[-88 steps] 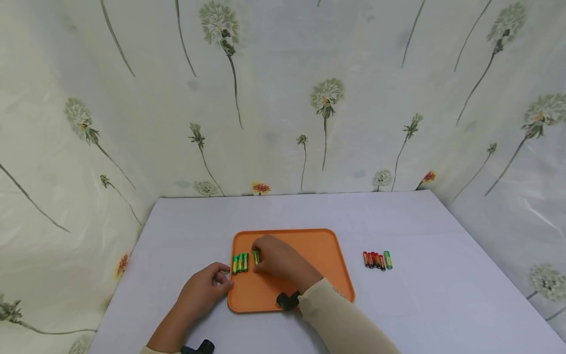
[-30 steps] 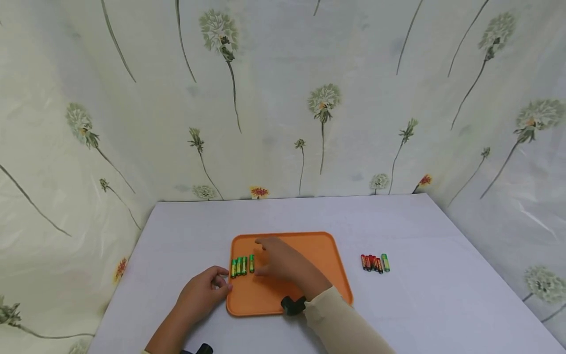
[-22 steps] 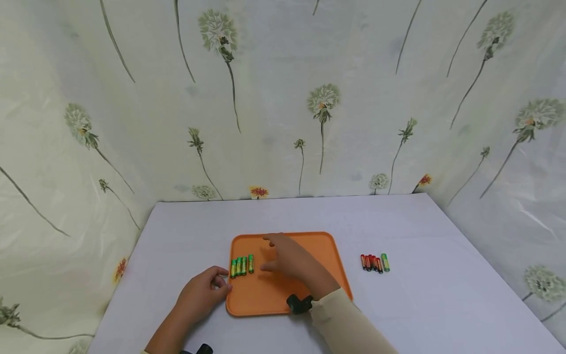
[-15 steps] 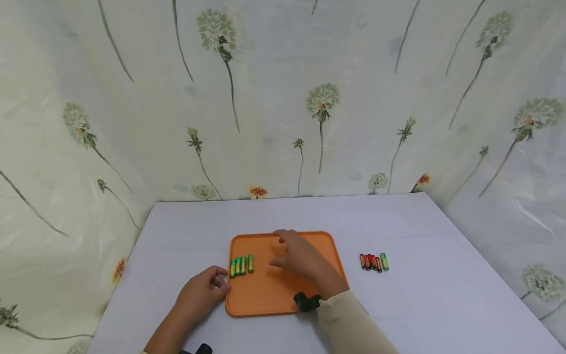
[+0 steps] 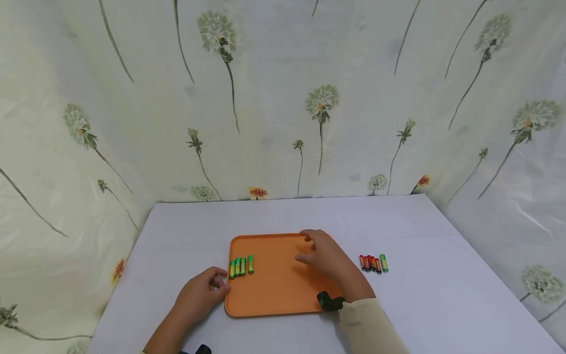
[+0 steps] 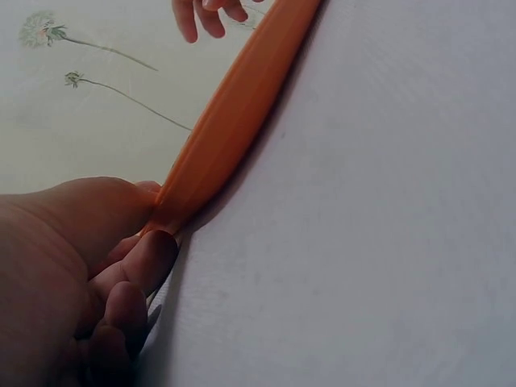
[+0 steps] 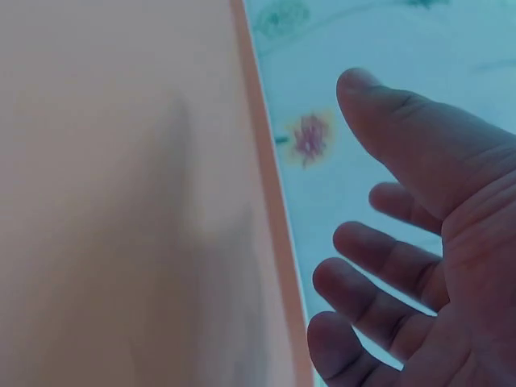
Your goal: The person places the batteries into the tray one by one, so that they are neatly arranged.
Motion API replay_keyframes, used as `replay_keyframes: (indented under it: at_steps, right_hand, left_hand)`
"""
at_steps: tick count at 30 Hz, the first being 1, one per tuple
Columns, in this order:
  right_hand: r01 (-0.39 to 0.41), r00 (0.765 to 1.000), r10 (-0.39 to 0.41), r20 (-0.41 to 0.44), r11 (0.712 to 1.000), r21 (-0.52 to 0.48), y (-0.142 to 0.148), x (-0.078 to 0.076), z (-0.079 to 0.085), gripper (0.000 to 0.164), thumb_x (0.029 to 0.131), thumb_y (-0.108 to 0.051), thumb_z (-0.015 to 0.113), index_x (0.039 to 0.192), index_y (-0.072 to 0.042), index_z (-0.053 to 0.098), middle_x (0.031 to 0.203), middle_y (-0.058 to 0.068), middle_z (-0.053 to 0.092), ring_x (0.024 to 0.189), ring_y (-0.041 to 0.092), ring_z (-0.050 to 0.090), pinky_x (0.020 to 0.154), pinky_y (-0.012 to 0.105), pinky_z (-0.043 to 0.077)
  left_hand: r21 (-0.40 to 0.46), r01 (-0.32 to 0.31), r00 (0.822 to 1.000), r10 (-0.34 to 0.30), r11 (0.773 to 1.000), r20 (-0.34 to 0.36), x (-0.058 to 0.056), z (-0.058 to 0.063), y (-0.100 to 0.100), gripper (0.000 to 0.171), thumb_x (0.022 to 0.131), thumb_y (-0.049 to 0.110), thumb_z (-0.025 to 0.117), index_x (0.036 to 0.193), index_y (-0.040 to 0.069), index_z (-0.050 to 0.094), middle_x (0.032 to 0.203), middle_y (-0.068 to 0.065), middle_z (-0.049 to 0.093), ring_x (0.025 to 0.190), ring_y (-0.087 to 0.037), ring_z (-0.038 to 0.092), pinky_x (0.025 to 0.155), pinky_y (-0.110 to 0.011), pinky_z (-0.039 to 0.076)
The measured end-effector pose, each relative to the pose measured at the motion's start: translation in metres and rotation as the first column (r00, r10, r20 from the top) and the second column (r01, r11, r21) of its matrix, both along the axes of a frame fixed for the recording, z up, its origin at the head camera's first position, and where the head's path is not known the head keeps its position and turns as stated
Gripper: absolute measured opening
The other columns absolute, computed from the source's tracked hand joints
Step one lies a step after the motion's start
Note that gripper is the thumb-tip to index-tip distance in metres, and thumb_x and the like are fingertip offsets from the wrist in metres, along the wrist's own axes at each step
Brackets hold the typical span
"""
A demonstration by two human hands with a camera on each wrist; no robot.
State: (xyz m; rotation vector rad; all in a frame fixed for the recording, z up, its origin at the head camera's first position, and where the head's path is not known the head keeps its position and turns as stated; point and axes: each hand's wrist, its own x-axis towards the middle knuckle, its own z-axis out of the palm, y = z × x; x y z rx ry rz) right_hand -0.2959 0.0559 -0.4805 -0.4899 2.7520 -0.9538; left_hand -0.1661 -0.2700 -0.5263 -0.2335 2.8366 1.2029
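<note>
My left hand (image 5: 201, 294) pinches the left rim of the orange tray (image 5: 274, 295), thumb on one side and fingers curled on the other, as the left wrist view shows at the tray edge (image 6: 234, 121). Over the tray's right part hovers my right hand (image 5: 327, 258), holding nothing. Its thumb and fingers (image 7: 375, 306) are spread apart in the right wrist view. Several green batteries lie upright in a row at the tray's left side; the rightmost battery (image 5: 250, 264) sits slightly apart from the battery (image 5: 242, 267) beside it.
To the right of the tray, several red batteries (image 5: 370, 263) lie side by side on the white tabletop (image 5: 424, 295), with a green battery (image 5: 383, 263) at their right end. A flower-printed curtain (image 5: 265, 123) surrounds the table's back and sides.
My right hand has let go of a green battery, leaving it right of the other green ones, and has moved rightward across the tray. The left hand has stayed at the rim.
</note>
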Motion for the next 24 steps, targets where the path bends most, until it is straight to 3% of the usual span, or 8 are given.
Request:
replay_keyframes:
  at_steps: [13, 24]
  right_hand:
    - [0.036, 0.997, -0.034, -0.064, 0.999, 0.026, 0.054, -0.015, 0.0, 0.069, 0.093, -0.037, 0.08, 0.151, -0.01, 0.052, 0.14, 0.014, 0.06, 0.117, 0.031, 0.059, 0.094, 0.05, 0.054]
    - [0.103, 0.994, -0.098, -0.052, 0.989, 0.105, 0.087, -0.02, -0.004, 0.071, 0.095, -0.045, 0.077, 0.152, -0.01, 0.051, 0.138, 0.016, 0.06, 0.118, 0.033, 0.06, 0.094, 0.051, 0.053]
  left_hand:
    - [0.011, -0.009, 1.0, 0.009, 1.0, 0.004, 0.0, 0.0, 0.001, 0.032, 0.091, 0.033, 0.081, 0.118, 0.02, 0.07, 0.085, 0.013, 0.065, 0.071, -0.012, 0.054, 0.067, -0.03, 0.041]
    - [-0.003, -0.008, 1.0, 0.008, 1.0, 0.013, -0.001, -0.001, 0.001, 0.033, 0.091, 0.034, 0.081, 0.118, 0.02, 0.07, 0.085, 0.013, 0.065, 0.073, -0.012, 0.054, 0.067, -0.031, 0.041]
